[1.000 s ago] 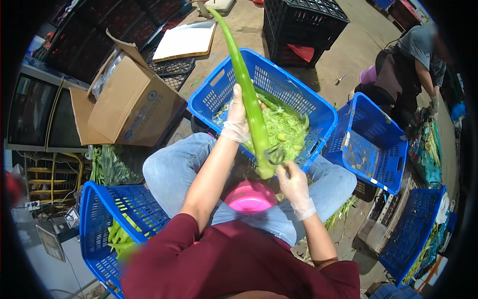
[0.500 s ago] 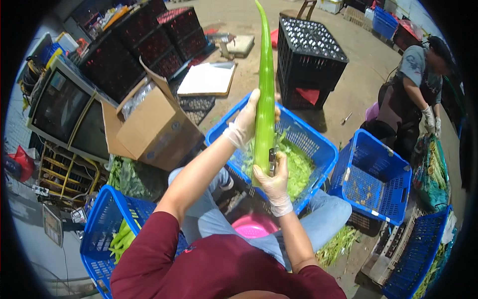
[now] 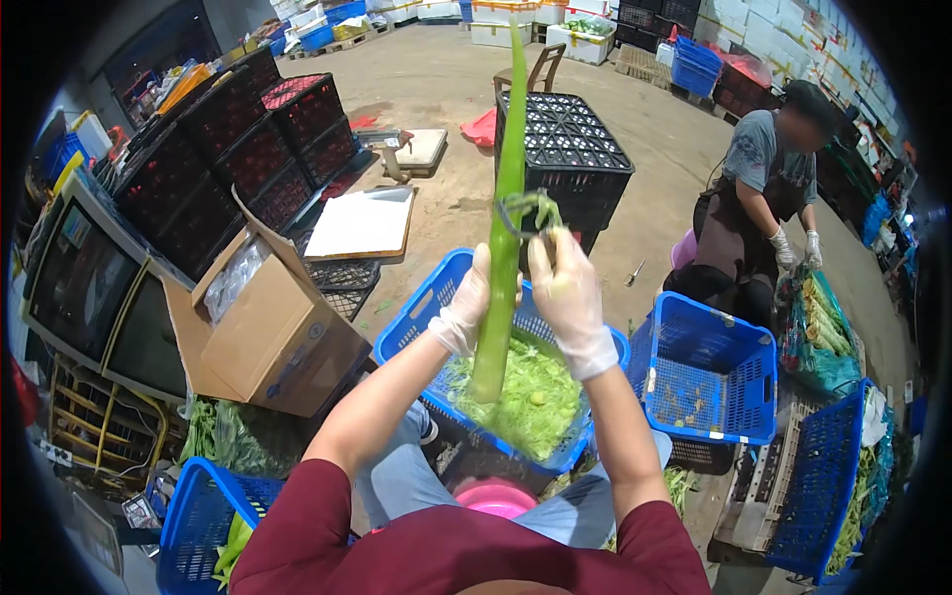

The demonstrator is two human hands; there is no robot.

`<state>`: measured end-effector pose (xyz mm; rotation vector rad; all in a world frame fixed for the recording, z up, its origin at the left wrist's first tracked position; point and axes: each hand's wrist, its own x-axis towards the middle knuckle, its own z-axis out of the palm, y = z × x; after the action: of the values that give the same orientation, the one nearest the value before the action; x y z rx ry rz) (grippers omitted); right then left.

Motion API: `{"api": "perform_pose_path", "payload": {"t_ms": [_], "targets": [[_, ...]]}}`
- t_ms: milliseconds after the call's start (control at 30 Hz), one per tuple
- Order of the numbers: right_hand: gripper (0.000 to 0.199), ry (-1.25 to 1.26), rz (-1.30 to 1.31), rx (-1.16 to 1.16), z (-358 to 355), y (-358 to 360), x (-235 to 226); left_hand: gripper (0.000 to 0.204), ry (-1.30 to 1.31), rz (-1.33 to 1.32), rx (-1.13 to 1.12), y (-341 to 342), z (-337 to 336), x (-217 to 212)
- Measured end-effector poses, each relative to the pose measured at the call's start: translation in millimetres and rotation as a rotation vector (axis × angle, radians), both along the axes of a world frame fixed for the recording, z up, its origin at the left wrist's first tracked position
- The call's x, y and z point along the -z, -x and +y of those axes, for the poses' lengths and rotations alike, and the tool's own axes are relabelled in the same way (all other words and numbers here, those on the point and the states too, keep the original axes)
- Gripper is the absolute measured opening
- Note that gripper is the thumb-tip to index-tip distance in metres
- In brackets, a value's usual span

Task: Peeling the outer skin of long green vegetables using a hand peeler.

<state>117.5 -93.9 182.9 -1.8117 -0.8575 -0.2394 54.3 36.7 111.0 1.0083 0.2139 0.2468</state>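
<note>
My left hand (image 3: 470, 302), in a pale translucent glove, grips a long green celtuce stem (image 3: 509, 159) near its lower, thicker end. The stem stands nearly upright, its thin tip pointing away from me. My right hand (image 3: 569, 297), gloved too, holds a peeler (image 3: 508, 215) against the stem's upper part, with green peel strips (image 3: 543, 206) bunched on it. Its handle is mostly hidden by my fingers. Below both hands is a blue basket (image 3: 613, 347) with a heap of pale green peelings (image 3: 531, 412).
A pink basin (image 3: 493, 499) sits between my legs. At left, a blue crate (image 3: 188, 516) holds green stems beside a cardboard box (image 3: 268, 337). Another blue crate (image 3: 729, 428) stands right, near a co-worker (image 3: 759, 188) handling a bag of greens (image 3: 818, 317). Black crates (image 3: 560, 149) stand ahead.
My right hand and the peeler have moved up the stem from its lower end, and peel strips now bunch at the peeler. The view has tilted up and shows more of the floor ahead.
</note>
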Motion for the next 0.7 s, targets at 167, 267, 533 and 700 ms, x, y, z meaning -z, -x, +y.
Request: {"api": "perform_pose_path", "payload": {"t_ms": [167, 267, 533, 700], "targets": [[0.026, 0.055, -0.183, 0.159, 30.7, -29.0, -36.6, 0.072, -0.226, -0.073, 0.007, 5.5, -1.8, -5.5], [0.025, 0.090, -0.112, 0.087, 31.4, -23.5, -32.4, 0.069, -0.123, -0.025, -0.002, 7.2, -1.7, -11.6], [0.025, 0.242, 0.003, 0.036, -16.1, 71.9, 57.8, 0.065, 0.118, -0.071, -0.104, 7.0, 16.3, -8.1], [0.019, 0.217, 0.148, -0.035, -42.8, 79.4, 58.0, 0.070, -0.059, -0.006, -0.100, 7.0, 26.6, 5.4]]}}
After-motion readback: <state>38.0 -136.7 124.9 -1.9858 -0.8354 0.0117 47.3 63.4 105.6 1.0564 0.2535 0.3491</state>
